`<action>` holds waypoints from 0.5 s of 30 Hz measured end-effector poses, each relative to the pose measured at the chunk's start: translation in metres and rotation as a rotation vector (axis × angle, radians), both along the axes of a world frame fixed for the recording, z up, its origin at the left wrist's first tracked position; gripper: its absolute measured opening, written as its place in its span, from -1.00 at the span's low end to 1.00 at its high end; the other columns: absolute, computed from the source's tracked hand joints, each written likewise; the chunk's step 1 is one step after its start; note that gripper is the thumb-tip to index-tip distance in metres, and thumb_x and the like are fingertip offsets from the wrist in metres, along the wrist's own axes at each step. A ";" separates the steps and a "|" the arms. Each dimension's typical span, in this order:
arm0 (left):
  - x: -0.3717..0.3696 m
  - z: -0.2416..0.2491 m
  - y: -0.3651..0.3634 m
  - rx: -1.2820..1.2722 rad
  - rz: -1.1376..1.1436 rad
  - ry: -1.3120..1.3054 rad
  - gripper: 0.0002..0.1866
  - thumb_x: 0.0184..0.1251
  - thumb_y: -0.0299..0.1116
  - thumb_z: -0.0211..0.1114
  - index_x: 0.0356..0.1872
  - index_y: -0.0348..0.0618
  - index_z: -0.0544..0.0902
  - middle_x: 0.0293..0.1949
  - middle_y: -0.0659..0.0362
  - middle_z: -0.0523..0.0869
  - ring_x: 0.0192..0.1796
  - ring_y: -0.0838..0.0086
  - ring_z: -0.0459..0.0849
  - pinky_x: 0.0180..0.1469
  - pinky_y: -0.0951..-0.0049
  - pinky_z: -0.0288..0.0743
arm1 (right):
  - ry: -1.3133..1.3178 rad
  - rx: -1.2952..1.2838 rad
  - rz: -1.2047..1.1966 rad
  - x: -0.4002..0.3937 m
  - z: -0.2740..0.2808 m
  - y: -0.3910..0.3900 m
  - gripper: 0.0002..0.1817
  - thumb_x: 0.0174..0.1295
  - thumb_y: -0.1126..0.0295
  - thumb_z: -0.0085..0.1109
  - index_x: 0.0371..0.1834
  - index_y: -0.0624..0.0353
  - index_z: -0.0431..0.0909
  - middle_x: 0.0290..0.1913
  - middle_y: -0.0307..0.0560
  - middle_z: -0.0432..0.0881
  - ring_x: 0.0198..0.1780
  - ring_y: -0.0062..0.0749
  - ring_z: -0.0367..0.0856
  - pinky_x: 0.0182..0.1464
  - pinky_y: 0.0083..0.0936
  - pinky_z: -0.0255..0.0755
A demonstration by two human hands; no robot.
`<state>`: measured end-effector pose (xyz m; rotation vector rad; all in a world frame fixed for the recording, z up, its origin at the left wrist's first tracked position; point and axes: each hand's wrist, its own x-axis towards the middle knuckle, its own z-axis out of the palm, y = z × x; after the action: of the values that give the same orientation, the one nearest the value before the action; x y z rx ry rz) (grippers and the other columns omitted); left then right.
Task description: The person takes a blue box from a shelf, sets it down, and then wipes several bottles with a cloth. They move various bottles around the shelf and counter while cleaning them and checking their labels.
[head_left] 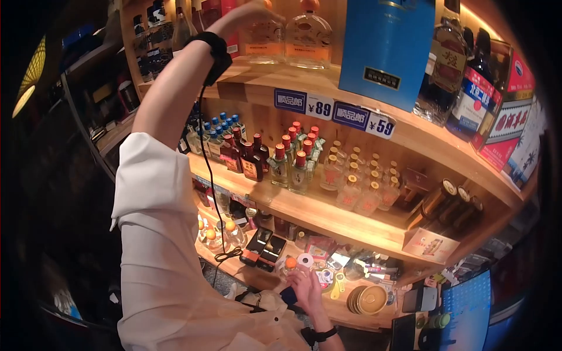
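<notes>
My left hand (249, 14) is raised to the upper shelf at the top edge of the view, beside an orange-capped bottle (261, 44). Its fingers are blurred and partly cut off, so its grip is unclear. A similar bottle (308, 41) stands to the right. Low in the centre, my right hand (304, 286) is over the counter, its fingers loosely apart and nothing clearly held. Close to its fingertips are an orange cap (291, 262) and a white roll (304, 260).
Small bottles (300, 172) line the middle shelf (351, 216). A tall blue box (380, 52) stands above. On the counter are black boxes (263, 250), a yellow opener (338, 286) and stacked bowls (372, 299). A black cable (206, 146) hangs from my left wrist. A screen (468, 310) is at lower right.
</notes>
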<state>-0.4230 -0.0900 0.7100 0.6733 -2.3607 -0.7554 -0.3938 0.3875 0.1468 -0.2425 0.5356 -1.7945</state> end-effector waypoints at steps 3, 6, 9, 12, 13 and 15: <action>-0.009 -0.012 0.019 -0.202 0.094 0.136 -0.16 0.20 -0.19 0.45 0.40 -0.28 0.20 -0.21 0.01 0.72 -0.19 0.38 0.72 -0.16 0.38 0.58 | -0.035 0.009 0.000 0.004 -0.001 -0.002 -0.47 0.59 0.01 -0.37 0.23 0.26 0.35 0.03 0.22 0.61 0.07 -0.09 0.59 0.16 -0.28 0.43; -0.001 -0.017 0.029 -0.384 0.070 0.249 -0.05 0.22 -0.42 0.35 0.53 -0.34 -0.06 -0.34 -0.02 0.71 -0.32 0.36 0.69 -0.34 0.35 0.54 | -0.075 0.027 -0.007 0.007 -0.008 -0.003 -0.47 0.59 0.02 -0.37 0.23 0.26 0.35 0.05 0.24 0.60 0.06 -0.08 0.59 0.16 -0.27 0.43; -0.007 -0.013 -0.007 -0.673 0.256 0.059 0.14 0.08 0.12 0.50 0.55 -0.13 -0.01 -0.09 -0.21 0.69 0.13 0.02 0.67 0.16 0.14 0.55 | -0.119 0.033 -0.012 0.012 -0.020 -0.006 -0.47 0.58 0.02 -0.36 0.24 0.26 0.35 0.05 0.24 0.60 0.05 -0.08 0.59 0.16 -0.26 0.43; 0.009 -0.018 0.054 -0.462 0.098 0.097 -0.02 0.20 -0.37 0.36 0.54 -0.32 -0.07 -0.35 -0.07 0.71 -0.33 0.26 0.70 -0.35 0.34 0.55 | -0.101 0.060 0.003 0.014 -0.023 -0.007 -0.47 0.58 0.02 -0.36 0.25 0.26 0.34 0.06 0.25 0.60 0.05 -0.09 0.59 0.17 -0.26 0.42; 0.007 -0.017 0.051 -0.510 0.152 0.077 0.00 0.18 -0.31 0.37 0.54 -0.31 -0.07 -0.32 -0.11 0.72 -0.29 0.18 0.72 -0.30 0.32 0.58 | -0.072 0.079 0.013 0.015 -0.022 -0.007 -0.46 0.58 0.02 -0.35 0.26 0.26 0.34 0.06 0.25 0.60 0.05 -0.10 0.59 0.17 -0.26 0.42; 0.001 -0.018 0.037 -0.603 0.216 0.086 0.04 0.16 -0.19 0.38 0.55 -0.27 -0.07 -0.24 -0.19 0.73 -0.20 0.06 0.73 -0.20 0.25 0.60 | -0.055 0.082 0.024 0.016 -0.024 -0.010 -0.46 0.58 0.01 -0.35 0.27 0.26 0.34 0.05 0.24 0.60 0.04 -0.11 0.59 0.16 -0.27 0.42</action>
<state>-0.4222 -0.0531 0.6916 0.5953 -2.2186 0.0335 -0.3777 0.3779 0.1226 -0.1415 0.5635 -1.7470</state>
